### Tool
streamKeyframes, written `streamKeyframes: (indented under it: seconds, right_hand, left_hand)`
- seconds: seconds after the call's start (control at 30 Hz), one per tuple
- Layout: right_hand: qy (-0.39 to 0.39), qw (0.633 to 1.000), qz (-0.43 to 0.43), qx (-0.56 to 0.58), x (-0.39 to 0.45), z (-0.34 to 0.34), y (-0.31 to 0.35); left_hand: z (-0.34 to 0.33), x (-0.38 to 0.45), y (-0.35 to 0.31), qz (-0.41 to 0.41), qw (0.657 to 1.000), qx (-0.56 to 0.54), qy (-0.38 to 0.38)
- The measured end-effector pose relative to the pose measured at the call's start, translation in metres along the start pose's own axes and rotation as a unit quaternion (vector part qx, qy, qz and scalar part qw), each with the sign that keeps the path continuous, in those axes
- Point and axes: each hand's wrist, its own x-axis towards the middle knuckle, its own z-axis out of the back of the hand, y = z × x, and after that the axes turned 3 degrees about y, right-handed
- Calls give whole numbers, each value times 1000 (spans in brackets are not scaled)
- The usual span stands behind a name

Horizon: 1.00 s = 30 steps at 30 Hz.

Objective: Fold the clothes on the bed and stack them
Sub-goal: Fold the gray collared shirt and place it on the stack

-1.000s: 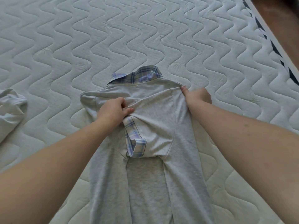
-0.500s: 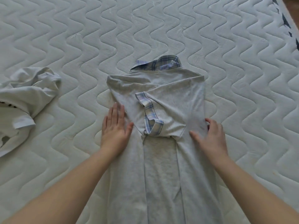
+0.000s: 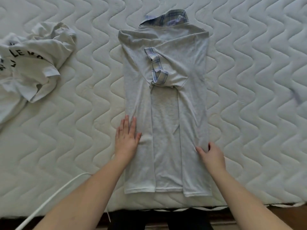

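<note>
My left hand [image 3: 127, 138] lies flat on the shirt [image 3: 166, 113] at mid-bed [image 3: 249, 63]; my right hand [image 3: 211, 155] pinches its right edge. Pulling there could spring the tucked sleeve [image 3: 157, 70] loose.

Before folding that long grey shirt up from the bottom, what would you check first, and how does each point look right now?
1. Both side panels of the light grey shirt with plaid collar folded inward: ok.
2. Plaid-cuffed sleeve tucked on top, inside the outline: ok.
3. Fabric smooth: not ok, wrinkles near the flat left hand.
4. Bottom hem even: not ok, the right panel hangs lower than the left.
5. Right hand on the shirt's right edge: ok; a firm grip, cannot tell.
6. Crumpled white printed T-shirt lies apart on the white quilted mattress: ok.
</note>
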Motion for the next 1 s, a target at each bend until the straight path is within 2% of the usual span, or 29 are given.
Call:
streamKeyframes:
  seconds: [0.23, 0.3, 0.37, 0.43, 0.5, 0.57, 0.63, 0.7, 0.8, 0.87, 0.93, 1.0]
  right_hand:
    - [80, 995, -46, 24, -57, -12, -43]
    - [104, 993, -59, 7, -70, -15, -55]
    - [125, 989, -77, 12, -84, -17, -65]
    - [142, 984, -96, 53, -94, -20, -73]
    - [149, 975, -109, 126, -105, -22, -78]
    - [139, 965, -107, 195, -114, -24, -84]
    - [117, 961, -107, 227, -120, -27, -89]
    - [94, 957, -124, 243, -127, -32, -91]
    - [38, 961, -152, 227, -141, -39, -86]
    - [-22, 970, -128, 208, -156, -41, -82]
    - [-57, 975, -65, 204, -168, -39, -78]
    - [-38, 985, 5, 169, -173, -32, -76]
  left_hand:
    - [-20, -91, 11, 58, 996, 20, 69]
    - [-22, -123, 9, 70, 996, -19, 55]
    - [-24, -153, 5, 135, 986, -90, 31]
    - [-28, -174, 1, 211, 965, -154, 36]
    - [-34, -184, 0, 259, 938, -213, 86]
    - [-36, -190, 5, 257, 925, -258, 112]
    - [-31, -197, 10, 269, 893, -343, 113]
    - [-26, -207, 15, 291, 858, -410, 105]
    - [-22, -224, 22, 305, 835, -453, 69]
    - [-15, -234, 25, 289, 842, -453, 54]
    - [-9, -239, 26, 231, 881, -408, 60]
    - [-4, -241, 28, 155, 917, -357, 91]
